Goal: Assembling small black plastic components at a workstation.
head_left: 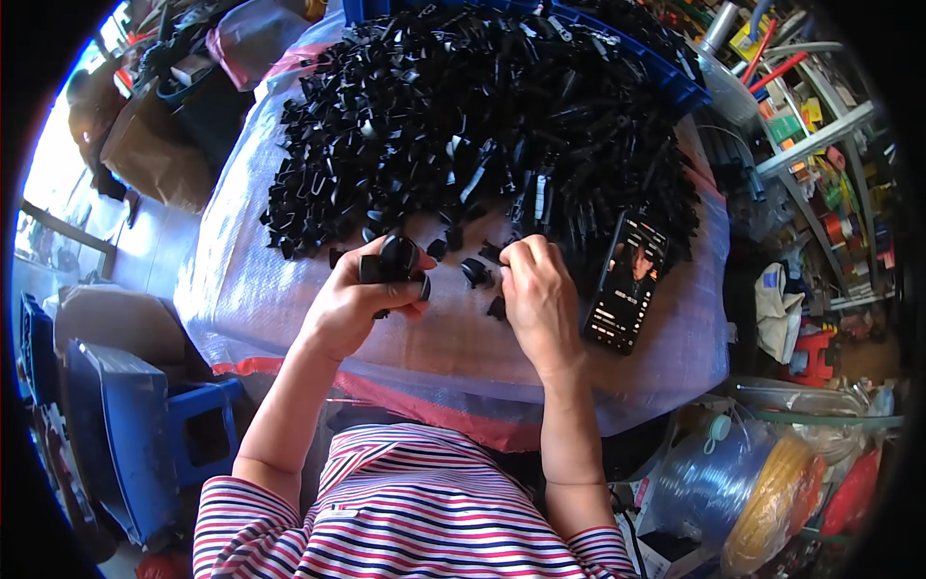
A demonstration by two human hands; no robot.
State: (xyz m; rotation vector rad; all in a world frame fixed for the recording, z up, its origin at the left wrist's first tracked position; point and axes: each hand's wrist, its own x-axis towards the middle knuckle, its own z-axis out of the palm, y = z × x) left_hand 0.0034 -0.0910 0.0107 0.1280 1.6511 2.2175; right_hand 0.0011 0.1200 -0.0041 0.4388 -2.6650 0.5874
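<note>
My left hand (357, 297), just off centre toward 9 o'clock, is closed around a few black plastic pieces (398, 256), one of them with a rounded face tilted up between thumb and fingers. My right hand (540, 304), toward 3 o'clock, has its fingers curled beside small dark bits; I cannot tell whether my fingertips pinch anything. Between my hands a round black part (475, 271) lies on the pale woven sheet (463, 362). At 12 o'clock a broad heap of black parts (453, 106) spreads back to a blue crate (675, 85); I can make out no lettering on it.

Writing shows mainly at 3 o'clock, where my phone (627, 289) lies face up with rows of small white text and icons over a lit picture. Toward 7 o'clock my striped shirt (415, 526) bears a little pale label (340, 510), its marks too small to read.
</note>
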